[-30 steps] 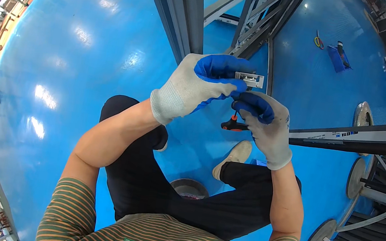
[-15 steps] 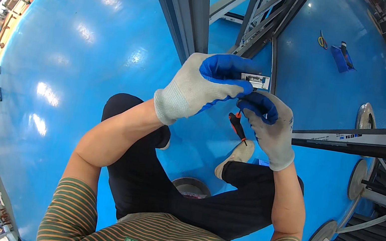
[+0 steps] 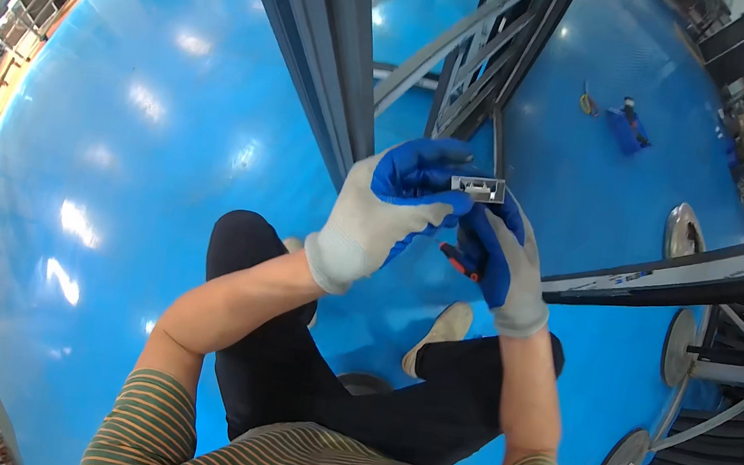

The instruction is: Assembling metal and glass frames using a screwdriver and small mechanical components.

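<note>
Left hand (image 3: pixel 389 198), pinching metal fitting (image 3: pixel 480 189); right hand (image 3: pixel 510 264), beside red-black tool (image 3: pixel 459 261), grip unclear; blue floor (image 3: pixel 185 120), left of post's (image 3: pixel 311 33) edge.

Fitting (image 3: pixel 478 189) in hands (image 3: pixel 369 218), scissors (image 3: pixel 589 103) left of box (image 3: pixel 620 133)

Silver fitting (image 3: pixel 478 189), red-and-black tool handle (image 3: pixel 459 261)

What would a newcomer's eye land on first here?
The glossy blue floor fills most of the view. Right of centre, the gloved left hand pinches a small silvery part; the right hand holds a red-and-black tool. A thick grey profile enters from the top edge.
</note>
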{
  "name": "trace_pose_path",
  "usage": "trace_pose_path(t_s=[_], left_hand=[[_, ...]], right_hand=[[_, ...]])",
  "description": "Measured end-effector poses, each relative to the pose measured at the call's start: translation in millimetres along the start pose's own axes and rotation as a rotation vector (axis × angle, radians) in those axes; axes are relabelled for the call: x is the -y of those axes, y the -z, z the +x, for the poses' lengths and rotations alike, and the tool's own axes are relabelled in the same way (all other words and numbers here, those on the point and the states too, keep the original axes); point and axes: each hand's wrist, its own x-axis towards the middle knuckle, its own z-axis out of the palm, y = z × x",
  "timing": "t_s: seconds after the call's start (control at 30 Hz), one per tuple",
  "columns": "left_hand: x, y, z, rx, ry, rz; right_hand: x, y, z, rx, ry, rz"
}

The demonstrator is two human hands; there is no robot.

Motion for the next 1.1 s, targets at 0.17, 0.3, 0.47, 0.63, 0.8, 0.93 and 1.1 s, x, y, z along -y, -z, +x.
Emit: trace_pose_path(t_s=[0.17,0.3,0.47,0.63,0.8,0.93,1.1], left_hand=[[-32,2,-25,0.059,-0.008,-0.100],[-69,-4,-57,0.082,-0.002,-0.128],[-120,6,-97,-0.009,-0.301,0.158],[-162,16,-117,0.065,-0.615,0.564],[-209,16,-114,0.174,-0.615,0.700],[-246,13,-103,0.151,-0.638,0.717],[-312,-3,-72,0.092,-0.567,0.748]], right_hand=[[0,-45,-22,-0.037,0.285,0.225],[19,-73,-41,-0.001,0.491,0.134],[57,-107,-55,0.134,0.728,-0.062],[94,-130,-64,0.225,1.039,-0.383],[135,-144,-66,0.274,1.211,-0.595],[167,-154,-56,0.282,1.233,-0.544],[224,-168,-28,0.314,1.316,-0.474]])
